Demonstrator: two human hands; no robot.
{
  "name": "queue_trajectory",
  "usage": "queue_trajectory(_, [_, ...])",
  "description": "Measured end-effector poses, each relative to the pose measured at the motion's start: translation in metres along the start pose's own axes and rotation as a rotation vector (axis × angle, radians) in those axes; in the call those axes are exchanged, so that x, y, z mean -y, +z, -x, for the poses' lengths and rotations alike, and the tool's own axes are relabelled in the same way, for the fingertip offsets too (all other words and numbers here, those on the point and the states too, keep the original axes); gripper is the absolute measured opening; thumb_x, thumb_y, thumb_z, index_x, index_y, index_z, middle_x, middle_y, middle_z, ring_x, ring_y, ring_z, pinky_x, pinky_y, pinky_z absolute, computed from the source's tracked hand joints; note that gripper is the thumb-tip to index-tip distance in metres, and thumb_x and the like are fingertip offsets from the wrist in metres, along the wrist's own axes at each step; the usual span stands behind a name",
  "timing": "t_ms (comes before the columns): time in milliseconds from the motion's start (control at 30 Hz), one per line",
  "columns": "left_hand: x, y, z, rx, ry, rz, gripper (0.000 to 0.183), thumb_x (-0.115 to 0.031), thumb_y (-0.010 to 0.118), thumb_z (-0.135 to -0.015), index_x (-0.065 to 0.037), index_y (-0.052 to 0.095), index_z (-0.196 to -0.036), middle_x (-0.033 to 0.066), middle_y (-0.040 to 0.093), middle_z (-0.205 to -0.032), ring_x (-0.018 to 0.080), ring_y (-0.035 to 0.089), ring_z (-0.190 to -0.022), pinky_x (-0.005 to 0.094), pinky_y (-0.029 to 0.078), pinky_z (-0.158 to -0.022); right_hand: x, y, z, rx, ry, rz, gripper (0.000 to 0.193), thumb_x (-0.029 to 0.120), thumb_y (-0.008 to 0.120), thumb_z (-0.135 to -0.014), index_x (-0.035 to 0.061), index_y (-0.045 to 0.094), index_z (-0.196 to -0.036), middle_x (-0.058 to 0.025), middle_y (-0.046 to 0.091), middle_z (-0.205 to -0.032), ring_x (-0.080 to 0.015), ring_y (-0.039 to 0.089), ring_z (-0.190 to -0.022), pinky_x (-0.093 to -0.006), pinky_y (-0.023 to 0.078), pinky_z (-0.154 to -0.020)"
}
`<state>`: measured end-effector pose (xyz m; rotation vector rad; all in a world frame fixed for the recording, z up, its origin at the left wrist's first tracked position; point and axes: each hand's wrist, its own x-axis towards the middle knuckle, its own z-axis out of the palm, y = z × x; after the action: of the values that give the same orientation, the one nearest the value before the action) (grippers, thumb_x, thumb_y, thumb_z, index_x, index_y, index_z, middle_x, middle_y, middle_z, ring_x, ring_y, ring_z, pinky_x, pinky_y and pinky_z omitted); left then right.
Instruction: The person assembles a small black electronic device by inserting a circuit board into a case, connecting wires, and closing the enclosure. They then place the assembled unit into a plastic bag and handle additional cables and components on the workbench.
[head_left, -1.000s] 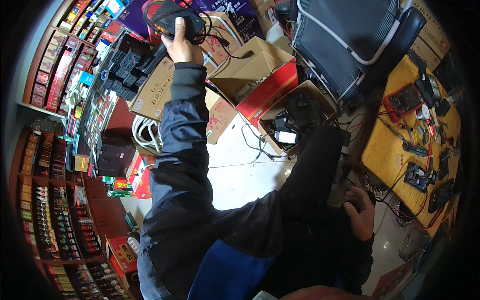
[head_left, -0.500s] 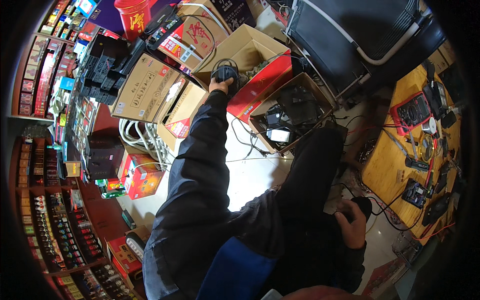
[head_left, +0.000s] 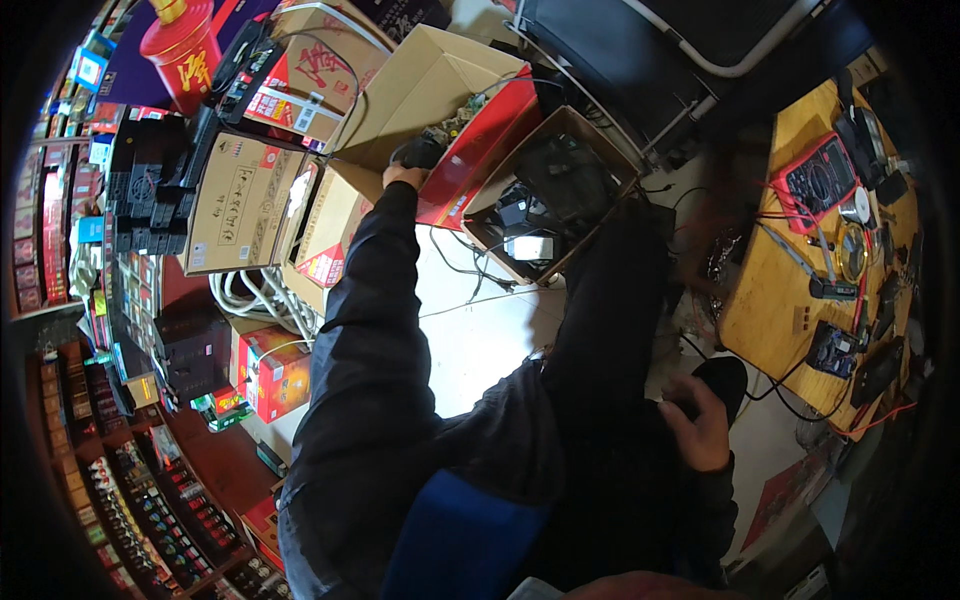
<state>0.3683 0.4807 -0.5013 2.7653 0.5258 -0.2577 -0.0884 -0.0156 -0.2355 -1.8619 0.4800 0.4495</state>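
The left hand (head_left: pixel 403 178) is clamped on a black device (head_left: pixel 420 152), positioned inside the red-sided carton (head_left: pixel 484 150). The right hand (head_left: pixel 697 422) is near the right thigh, fingers loosely curled, thumb apart. A smaller box (head_left: pixel 612 163) of black electronics stands beside the carton. A red meter (head_left: pixel 818 182) lies on the wooden table (head_left: pixel 757 300).

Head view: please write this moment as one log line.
left hand: on black device, at opening of red-sided carton | right hand: loosely curled, nothing visible held | red multimeter: on wooden table
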Motion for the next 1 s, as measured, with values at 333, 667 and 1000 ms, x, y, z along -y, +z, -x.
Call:
queue_trajectory(333, [-0.123,-0.212,0.110,-0.491,0.491,1.195,0.073,-0.020,0.088,-0.082,0.012,0.054,-0.138,0.0202,0.066,-0.130,0.0307,0.064,-0.117,0.0384,0.047,-0.107,0.001,0.000,-0.004,-0.009,-0.025,0.011,0.040,0.007,0.074,-0.090,-0.0020,0.063,-0.127,-0.0151,0.070,-0.107,-0.0244,0.070,-0.099,-0.0355,0.054,-0.089])
queue_trajectory(667, [-0.151,-0.235,0.239,-0.017,0.425,1.748,0.049,-0.023,0.069,-0.097,-0.003,0.056,-0.139,0.0132,0.066,-0.132,0.0289,0.065,-0.116,0.0449,0.048,-0.106,0.001,0.004,0.000,-0.001,-0.033,-0.019,0.039,0.011,0.073,-0.092,-0.0028,0.063,-0.128,-0.0155,0.070,-0.110,-0.0240,0.068,-0.101,-0.0357,0.053,-0.090])
queue_trajectory(1000, [-0.083,0.026,0.171,-0.081,0.236,0.980,0.074,-0.026,0.089,-0.080,0.009,0.055,-0.136,0.0224,0.057,-0.131,0.0340,0.056,-0.121,0.0401,0.042,-0.107,-0.004,-0.001,0.009,-0.024,-0.032,-0.027,0.039,0.012,0.074,-0.093,-0.0013,0.063,-0.128,-0.0144,0.070,-0.109,-0.0225,0.069,-0.100,-0.0347,0.054,-0.088])
